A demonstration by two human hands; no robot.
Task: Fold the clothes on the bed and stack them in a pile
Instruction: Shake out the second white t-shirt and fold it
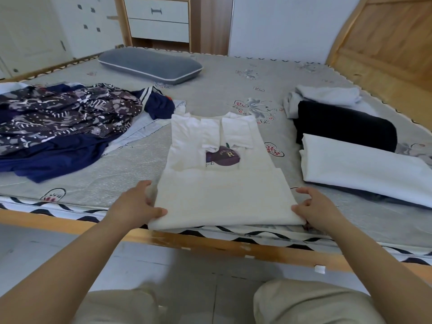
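Two hands on one garment: I see the white T-shirt [222,174] lying flat at the bed's near edge, sleeves turned in over the chest, a purple printed emblem showing mid-front. Its bottom hem is doubled up toward the print. Left hand [138,204] grips the folded hem's left corner, thumb on top, fingers tucked under the cloth. Right hand [315,206] pinches the right corner the same way, fingers curled.

At 3 o'clock from the shirt, a pile: folded white garment [364,167] on top toward me, folded black garment [343,125] behind it, a grey garment [322,99] at the back.

At 9 to 10 o'clock, an unfolded heap: patterned navy-and-white garment [58,113] over plain navy clothing [53,160], with a pale blue piece [140,129] poking out beside it.

At 11 o'clock, far side, a grey pillow [149,64]. Grey printed mattress cover [222,85] beneath it all; wooden bed frame [210,244] along the near edge.
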